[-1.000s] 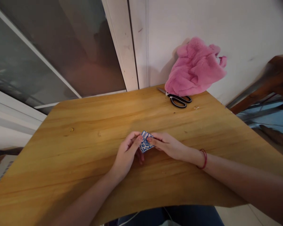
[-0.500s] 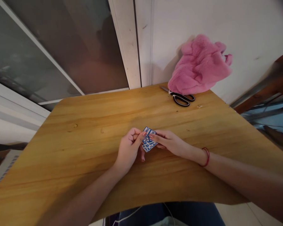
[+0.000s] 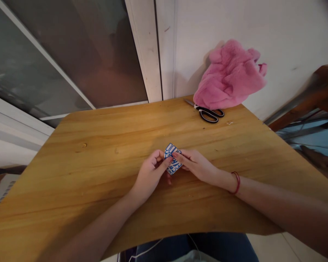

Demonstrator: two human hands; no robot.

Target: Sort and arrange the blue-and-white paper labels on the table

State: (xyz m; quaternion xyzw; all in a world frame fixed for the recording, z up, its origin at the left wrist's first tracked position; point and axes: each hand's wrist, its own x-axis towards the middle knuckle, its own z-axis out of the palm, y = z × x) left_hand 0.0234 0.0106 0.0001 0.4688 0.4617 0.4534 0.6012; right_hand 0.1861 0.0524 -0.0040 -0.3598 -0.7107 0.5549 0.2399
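Note:
Small blue-and-white patterned cards (image 3: 175, 166) are held up over the middle of the wooden table, slightly fanned so that their edges do not line up. My left hand (image 3: 152, 169) grips them from the left, its thumb pressed on the face and its other fingers curled behind and below. From the right, my right hand (image 3: 198, 165) pinches them with the thumb on top. The fingers behind the cards are mostly hidden, and how many cards there are I cannot tell.
Black-handled scissors (image 3: 209, 115) lie at the table's back edge, partly under a pink plush cloth (image 3: 231, 78) against the wall. A tiny yellowish bit (image 3: 84, 145) sits on the left of the wooden table (image 3: 104, 127). A white cable (image 3: 146, 251) hangs below the front edge.
The cards have turned a little and now show fanned edges. My left thumb has slid down and right across their face. Both hands stay in nearly the same place.

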